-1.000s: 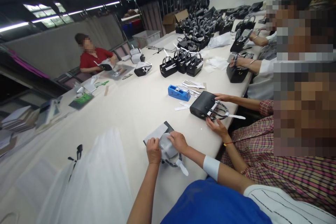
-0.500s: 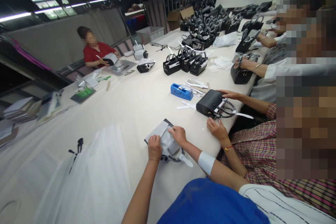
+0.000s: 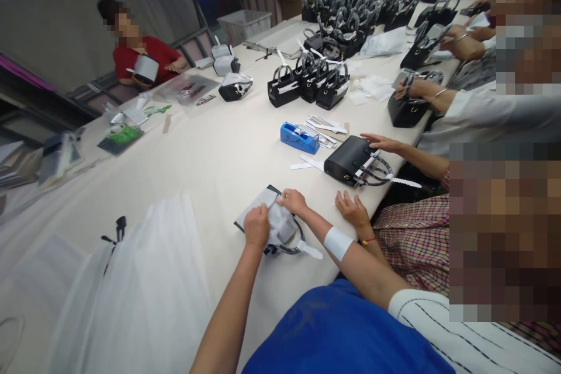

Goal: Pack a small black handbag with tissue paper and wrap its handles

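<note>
A black handbag [image 3: 274, 189] lies on the table in front of me, mostly covered by a thin white wrapping sheet [image 3: 281, 223]. Its wrapped handle [image 3: 302, 236] points toward me, with a white strip [image 3: 310, 250] sticking out. My left hand [image 3: 257, 225] is closed over the sheet on the bag's left part, fingers curled in. With thumb and fingertips, my right hand [image 3: 293, 201] pinches the sheet's edge at the far right side. The bag's front is hidden beneath the sheet.
A blue tape dispenser [image 3: 300, 138] stands beside paper strips [image 3: 322, 128]. At right, a co-worker's hand [image 3: 380, 142] touches another black handbag [image 3: 350, 160]. Several black handbags [image 3: 331, 90] stand farther back. White sheeting [image 3: 149, 280] covers the left front. A person in red [image 3: 162, 55] sits across.
My view has shifted slightly. Both my hands stay at the sheet, the left fist tighter. The person in red has turned their bag upright and taken one hand off it.
</note>
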Demonstrator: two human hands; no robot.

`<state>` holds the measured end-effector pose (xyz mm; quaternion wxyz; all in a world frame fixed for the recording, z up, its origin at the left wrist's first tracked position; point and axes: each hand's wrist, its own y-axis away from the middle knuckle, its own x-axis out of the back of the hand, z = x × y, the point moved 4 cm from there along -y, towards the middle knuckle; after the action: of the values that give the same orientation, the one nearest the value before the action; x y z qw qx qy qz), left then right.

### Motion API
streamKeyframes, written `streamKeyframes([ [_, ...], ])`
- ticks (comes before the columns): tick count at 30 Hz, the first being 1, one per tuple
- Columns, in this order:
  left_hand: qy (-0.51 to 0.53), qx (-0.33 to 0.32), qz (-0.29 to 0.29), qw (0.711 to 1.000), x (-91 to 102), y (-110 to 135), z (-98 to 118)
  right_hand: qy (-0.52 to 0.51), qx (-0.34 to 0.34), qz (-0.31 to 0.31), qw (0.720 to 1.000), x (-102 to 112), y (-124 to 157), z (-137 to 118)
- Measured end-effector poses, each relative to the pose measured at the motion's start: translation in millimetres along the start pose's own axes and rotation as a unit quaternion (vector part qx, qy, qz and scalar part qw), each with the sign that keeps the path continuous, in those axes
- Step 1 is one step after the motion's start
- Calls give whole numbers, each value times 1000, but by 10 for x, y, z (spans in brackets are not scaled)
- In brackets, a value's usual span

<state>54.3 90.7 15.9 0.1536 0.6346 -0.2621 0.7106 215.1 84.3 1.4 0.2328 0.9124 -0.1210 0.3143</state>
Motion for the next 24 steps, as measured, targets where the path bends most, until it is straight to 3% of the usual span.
streamKeyframes([
  [8, -6, -64, 21, 998, -56, 147, -111, 9, 11, 84, 996, -150, 141, -151],
  [17, -34, -98, 24, 994, -78, 168, -104, 97, 67, 85, 989, -214, 145, -312],
  [24, -5, -86, -11, 996, -35, 159, -38, -17, 121, 81, 989, -186, 170, -176],
])
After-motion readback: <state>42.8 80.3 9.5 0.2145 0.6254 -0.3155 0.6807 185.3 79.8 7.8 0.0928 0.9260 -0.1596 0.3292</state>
